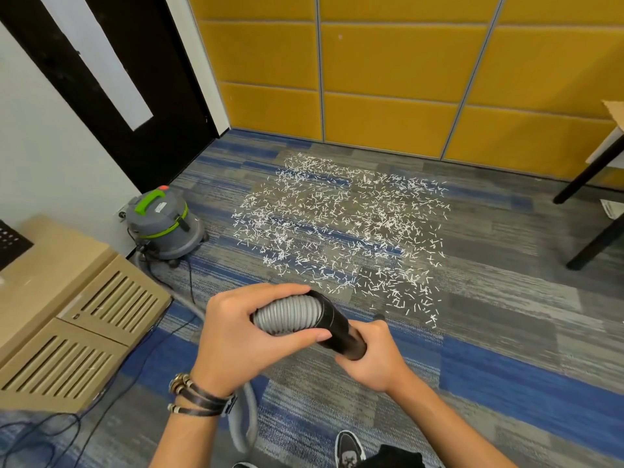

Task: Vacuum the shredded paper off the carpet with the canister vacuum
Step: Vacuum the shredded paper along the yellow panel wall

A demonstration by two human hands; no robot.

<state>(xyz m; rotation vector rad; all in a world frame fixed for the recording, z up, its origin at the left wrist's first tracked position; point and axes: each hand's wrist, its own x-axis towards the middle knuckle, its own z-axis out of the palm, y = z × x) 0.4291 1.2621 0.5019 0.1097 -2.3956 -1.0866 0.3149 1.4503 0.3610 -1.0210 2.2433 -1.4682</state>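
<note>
Shredded paper (341, 228) scattered over carpet (506, 332) ahead of me, near yellow wall. My left hand (246, 339) wraps the grey hose (287, 319); right hand (374, 356) grips the black tube (337, 327). Vacuum (165, 224) sits left, by the door.

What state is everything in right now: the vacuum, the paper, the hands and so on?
Grey-and-green canister vacuum: upright on the blue-grey carpet.
White shredded paper: scattered over the carpet, not yet picked up.
Grey ribbed hose: end gripped by the left hand.
Black plastic tube: fitted on the hose, held by the right hand.
Beige slatted cabinet doors: shut.
Black door: looks closed.
</note>
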